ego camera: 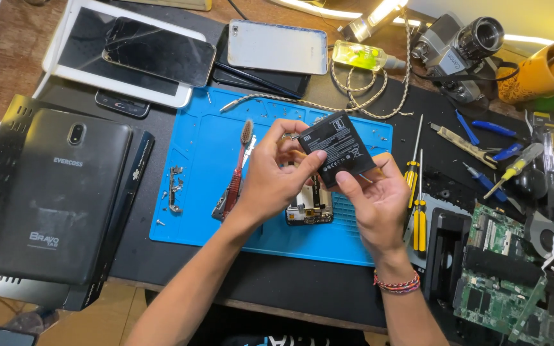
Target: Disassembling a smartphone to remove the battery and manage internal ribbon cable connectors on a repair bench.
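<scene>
Both hands up over the blue mat: left hand and right hand pinch the black battery, opened phone lying beneath.

Bare blue mat is lying open left of the hands; a brush and metal bracket are crowding it. Screwdrivers and circuit boards are blocking the right.

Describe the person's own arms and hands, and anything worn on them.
Both forearms are bare, with no sleeves showing. The left hand wears nothing visible: no glove, ring or watch. The right hand is bare too, with a braided red and multicoloured wristband on its wrist.
</scene>
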